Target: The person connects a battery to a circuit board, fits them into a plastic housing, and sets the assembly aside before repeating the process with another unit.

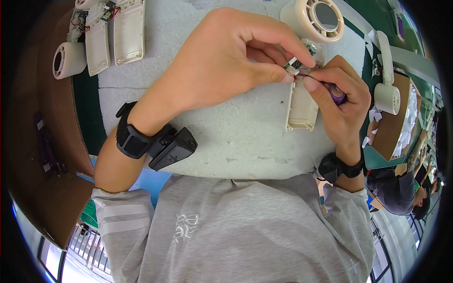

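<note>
My left hand (222,63) reaches over the mat with thumb and forefinger closed on a small green circuit board (295,62) that has a white connector at its end. Opposite it, my right hand (347,101) pinches thin red and black wires (304,74) beside that connector. A purple cylindrical battery (337,95) sits within the curled fingers of the same hand. Below the fingertips lies an open cream handle shell (302,111), joined at the top to a round fan head (314,21). Whether the wire plug is inside the connector is hidden by the fingers.
Another opened fan (71,60) and its shell halves (130,33) lie at the far left. A closed-up fan (388,92) rests at the right, against a cardboard box (401,118) with white pieces. A large cardboard box (52,118) borders the left. A co-worker (401,193) is beyond the right side.
</note>
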